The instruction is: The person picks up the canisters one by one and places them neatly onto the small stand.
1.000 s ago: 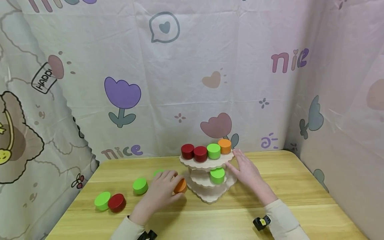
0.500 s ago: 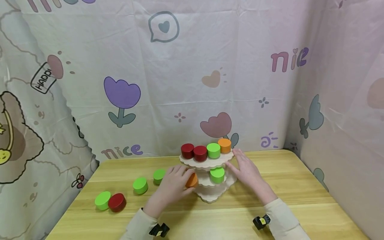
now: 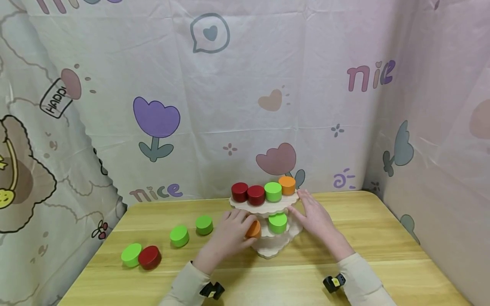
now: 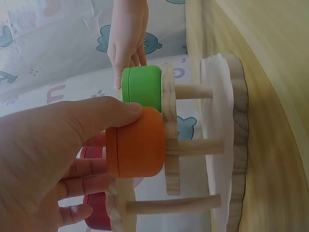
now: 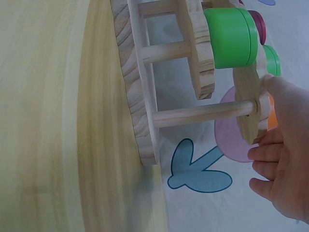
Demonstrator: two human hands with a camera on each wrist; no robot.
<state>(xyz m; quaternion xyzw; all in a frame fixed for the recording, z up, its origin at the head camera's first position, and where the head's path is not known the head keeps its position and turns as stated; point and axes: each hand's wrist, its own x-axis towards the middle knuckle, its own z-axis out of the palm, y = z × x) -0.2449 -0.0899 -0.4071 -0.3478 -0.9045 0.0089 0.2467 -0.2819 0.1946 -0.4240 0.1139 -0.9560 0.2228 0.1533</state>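
My left hand (image 3: 229,233) pinches a round orange block (image 4: 140,147) between thumb and fingers. It is at the left side of the middle tier of a wooden three-tier stand (image 3: 266,208), beside a green block (image 3: 277,223) sitting there. In the left wrist view the orange block's flat base is right by the tier; whether it bears weight there I cannot tell. My right hand (image 3: 317,219) holds the top tier's right edge, thumb at the front and fingers farther back. On that tier stand two dark red blocks (image 3: 255,195), a green block (image 3: 273,191) and an orange block (image 3: 287,185).
Left of the stand, three green blocks (image 3: 179,236) and a dark red block (image 3: 149,257) lie on the wooden table (image 3: 283,282). A printed cloth (image 3: 214,93) hangs behind the table and at both sides.
My left hand has carried the orange block rightward from beside the stand to its middle tier, uncovering a green block on the table. The right hand keeps its place.
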